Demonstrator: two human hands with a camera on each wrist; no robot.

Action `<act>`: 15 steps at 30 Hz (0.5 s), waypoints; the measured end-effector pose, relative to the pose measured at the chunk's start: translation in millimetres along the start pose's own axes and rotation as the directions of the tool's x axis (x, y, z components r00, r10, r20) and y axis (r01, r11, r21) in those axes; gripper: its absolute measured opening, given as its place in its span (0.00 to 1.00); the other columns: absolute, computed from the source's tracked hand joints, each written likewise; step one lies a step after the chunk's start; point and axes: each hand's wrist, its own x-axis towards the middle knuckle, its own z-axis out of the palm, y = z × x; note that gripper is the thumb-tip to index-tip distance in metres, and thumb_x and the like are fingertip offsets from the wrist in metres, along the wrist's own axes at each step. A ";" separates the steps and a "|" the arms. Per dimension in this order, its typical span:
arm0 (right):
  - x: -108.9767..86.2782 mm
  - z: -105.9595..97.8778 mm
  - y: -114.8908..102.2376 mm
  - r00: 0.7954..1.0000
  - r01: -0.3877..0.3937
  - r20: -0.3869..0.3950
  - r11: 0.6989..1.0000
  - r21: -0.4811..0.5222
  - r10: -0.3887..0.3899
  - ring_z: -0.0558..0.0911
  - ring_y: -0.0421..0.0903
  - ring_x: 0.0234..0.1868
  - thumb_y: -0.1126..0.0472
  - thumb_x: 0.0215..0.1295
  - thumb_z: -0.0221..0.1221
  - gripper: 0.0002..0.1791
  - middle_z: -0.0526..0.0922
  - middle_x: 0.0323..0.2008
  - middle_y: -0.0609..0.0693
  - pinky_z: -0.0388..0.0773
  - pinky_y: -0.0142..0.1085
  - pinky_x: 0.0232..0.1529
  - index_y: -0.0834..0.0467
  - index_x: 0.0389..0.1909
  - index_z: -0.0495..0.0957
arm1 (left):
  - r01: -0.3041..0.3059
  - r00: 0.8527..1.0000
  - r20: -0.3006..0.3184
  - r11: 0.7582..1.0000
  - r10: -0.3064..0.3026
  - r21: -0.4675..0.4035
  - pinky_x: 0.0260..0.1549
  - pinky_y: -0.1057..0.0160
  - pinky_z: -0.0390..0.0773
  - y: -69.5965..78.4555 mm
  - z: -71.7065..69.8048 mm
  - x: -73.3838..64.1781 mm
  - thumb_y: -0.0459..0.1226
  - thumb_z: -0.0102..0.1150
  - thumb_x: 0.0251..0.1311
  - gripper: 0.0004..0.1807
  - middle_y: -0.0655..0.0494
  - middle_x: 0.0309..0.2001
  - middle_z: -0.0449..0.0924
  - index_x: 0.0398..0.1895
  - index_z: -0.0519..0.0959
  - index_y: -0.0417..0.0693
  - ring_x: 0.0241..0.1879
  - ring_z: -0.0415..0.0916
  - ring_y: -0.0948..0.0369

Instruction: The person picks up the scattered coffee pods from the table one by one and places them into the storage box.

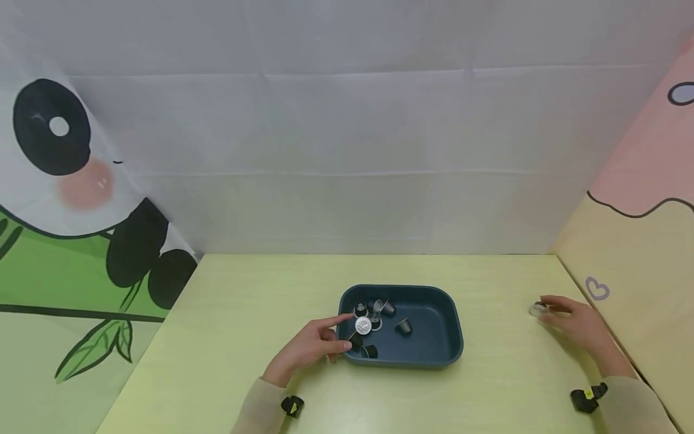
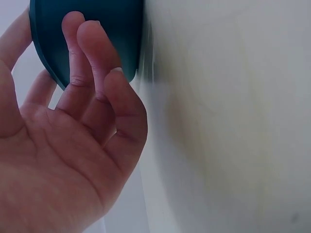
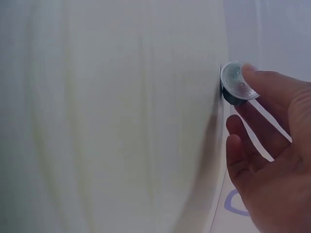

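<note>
A dark blue tray (image 1: 431, 325) stands on the table, with several black coffee capsules (image 1: 403, 327) bunched mostly in its left half. One of these shows its silver foil lid (image 1: 363, 325) facing up. At the tray's left end, my left hand (image 1: 314, 343) holds the rim, thumb and index finger over the edge, the other fingers curled against the outer wall (image 2: 124, 29). Far to the right, my right hand (image 1: 577, 322) pinches a single coffee capsule (image 3: 235, 85) between thumb and fingers. Its foil lid faces the right wrist camera, and it is close to the tabletop.
The pale yellow tabletop (image 1: 244, 307) reaches back to a white sheet wall (image 1: 347, 211). Close beside my right hand rises a pink and cream side panel (image 1: 645, 253). A printed cartoon panel (image 1: 70, 253) borders the left side.
</note>
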 end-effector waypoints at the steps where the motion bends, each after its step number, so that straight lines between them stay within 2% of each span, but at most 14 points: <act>1: 1.2 1.5 -0.5 1.000 0.010 -0.011 1.000 -0.002 -0.010 0.76 0.68 0.54 0.51 0.67 0.66 0.28 0.80 0.53 0.69 0.72 0.35 0.40 0.66 0.60 0.76 | 0.000 1.000 -0.001 1.000 0.000 -0.001 0.28 0.56 0.81 0.1 -0.1 0.0 0.36 0.68 0.62 0.36 0.34 0.24 0.77 0.73 0.67 0.44 0.24 0.78 0.47; 4: 4.9 5.0 -2.6 0.999 0.030 -0.020 1.000 -0.003 -0.030 0.77 0.69 0.54 0.51 0.67 0.65 0.27 0.81 0.52 0.68 0.71 0.40 0.42 0.66 0.59 0.78 | 0.000 1.000 -0.004 1.000 0.000 -0.007 0.28 0.57 0.81 0.4 -0.5 0.1 0.35 0.68 0.62 0.36 0.35 0.24 0.77 0.73 0.67 0.45 0.24 0.78 0.47; 10: 6.9 9.0 -3.9 1.000 -0.007 -0.026 1.000 -0.007 0.007 0.78 0.68 0.52 0.51 0.67 0.65 0.24 0.83 0.50 0.67 0.73 0.37 0.39 0.66 0.55 0.81 | -0.007 1.000 0.000 1.000 0.007 -0.005 0.28 0.57 0.81 0.2 -0.8 1.0 0.36 0.68 0.62 0.36 0.35 0.24 0.77 0.73 0.67 0.45 0.24 0.78 0.47; 15: 5.2 9.5 -3.7 0.999 0.006 -0.040 1.000 -0.019 -0.007 0.78 0.70 0.52 0.53 0.67 0.66 0.23 0.83 0.48 0.68 0.71 0.40 0.41 0.67 0.53 0.81 | -0.006 1.000 0.005 1.000 0.006 -0.004 0.28 0.56 0.81 1.0 -0.7 -0.2 0.36 0.68 0.62 0.36 0.37 0.24 0.77 0.73 0.67 0.43 0.24 0.78 0.46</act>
